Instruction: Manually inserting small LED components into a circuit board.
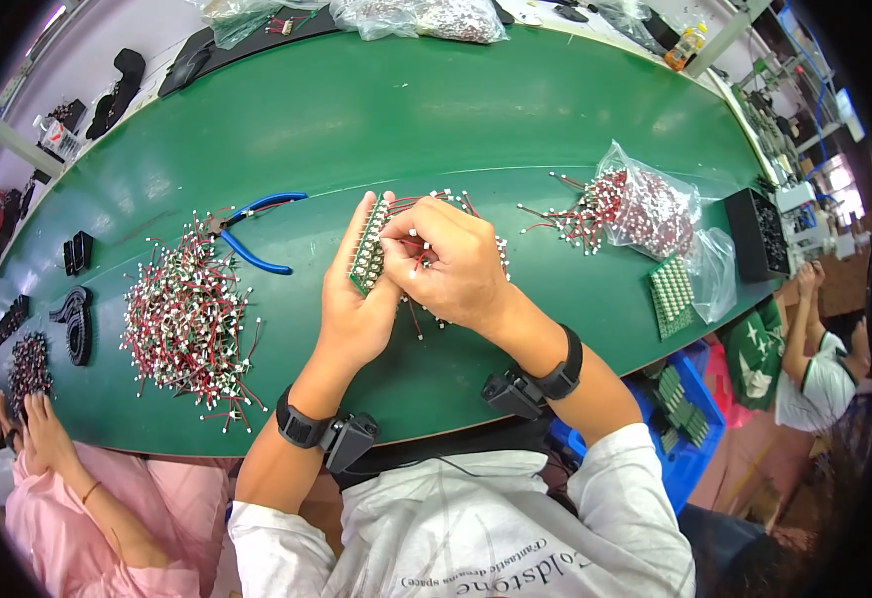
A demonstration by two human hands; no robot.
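Grasping the tilted green board [367, 261] near the middle of the table [516, 110], the left hand [354, 314] has the right hand [456, 264] at its two o'clock, with bent fingers at the board's edge; whether they pinch something, I cannot tell. From the board, the wire pile [185, 324] lies at eight o'clock, the pliers [247, 209] at nine, the plastic bag [655, 204] near three.

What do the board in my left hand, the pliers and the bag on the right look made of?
Board: likely coated circuit-board laminate, being thin, flat and green. Pliers: head probably bare metal, dull and dark; handles seemingly plastic or rubber, smooth bright blue. Bag: thin clear plastic film, by its creases and glints.
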